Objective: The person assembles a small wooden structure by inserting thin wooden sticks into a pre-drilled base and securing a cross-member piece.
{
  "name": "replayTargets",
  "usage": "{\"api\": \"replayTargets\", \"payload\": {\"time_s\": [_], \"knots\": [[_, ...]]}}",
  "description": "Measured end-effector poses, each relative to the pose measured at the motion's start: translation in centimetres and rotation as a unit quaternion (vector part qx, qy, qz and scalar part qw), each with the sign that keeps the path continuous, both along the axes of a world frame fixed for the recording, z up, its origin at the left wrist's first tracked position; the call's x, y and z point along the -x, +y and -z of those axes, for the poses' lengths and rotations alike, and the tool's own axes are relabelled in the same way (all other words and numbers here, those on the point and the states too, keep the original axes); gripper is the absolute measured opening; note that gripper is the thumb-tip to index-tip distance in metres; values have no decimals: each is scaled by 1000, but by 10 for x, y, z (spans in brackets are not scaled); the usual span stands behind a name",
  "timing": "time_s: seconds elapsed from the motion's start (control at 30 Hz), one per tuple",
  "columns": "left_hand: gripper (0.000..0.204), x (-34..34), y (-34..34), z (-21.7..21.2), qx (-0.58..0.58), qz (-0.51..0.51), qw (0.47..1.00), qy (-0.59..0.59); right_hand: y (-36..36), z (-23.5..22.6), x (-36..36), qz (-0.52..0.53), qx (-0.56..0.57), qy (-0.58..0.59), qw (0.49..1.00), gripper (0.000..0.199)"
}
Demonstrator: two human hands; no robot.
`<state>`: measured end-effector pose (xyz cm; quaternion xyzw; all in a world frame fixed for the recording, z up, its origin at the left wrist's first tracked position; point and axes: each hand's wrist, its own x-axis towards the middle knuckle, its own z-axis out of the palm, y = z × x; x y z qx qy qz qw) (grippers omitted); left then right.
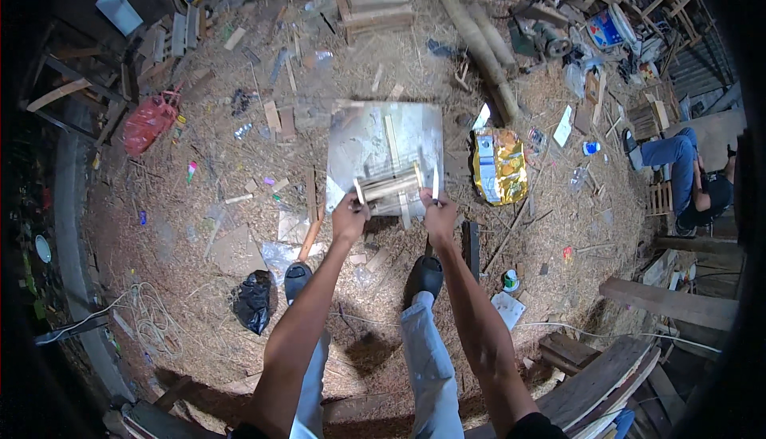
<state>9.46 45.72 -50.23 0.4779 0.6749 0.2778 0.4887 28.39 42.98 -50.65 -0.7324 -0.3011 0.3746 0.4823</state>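
Both of my arms reach forward over a pale square board [345, 144] on the ground. My left hand [351, 217] is closed on the left end of a small slatted wooden frame [387, 186], made of light thin strips and held above the board's near edge. At the frame's right end my right hand [440, 214] is closed around a narrow, pale, pointed blade-like piece [436, 181], its tip upward. Whether those fingers also grip the frame is blurred. A long thin wooden strip [391, 137] lies on the board, beyond the frame.
A gold foil bag [500, 166] lies right of the board. An orange-brown wooden handle [311, 237] and a black plastic bag [253, 302] are near my left shoe. Logs [479, 40] lie beyond. Another person [690, 168] sits at far right. Shavings and scraps litter the ground.
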Motion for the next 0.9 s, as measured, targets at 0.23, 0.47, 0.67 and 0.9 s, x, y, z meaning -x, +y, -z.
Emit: {"api": "replayTargets", "payload": {"time_s": [0.23,0.47,0.67,0.9], "knots": [[17,38,-74,-106,-74,-60,981,-167,-58,-206,27,-66,39,291,954,18],[13,39,-159,-252,-120,-111,985,-48,-144,-342,71,-139,-38,-140,980,18],[34,32,-231,-333,-42,-132,968,-211,-180,-408,77,-180,-169,-130,960,24],[47,52,-300,-368,-35,-133,919,-369,-233,-471,89,-284,-180,-34,941,21]]}}
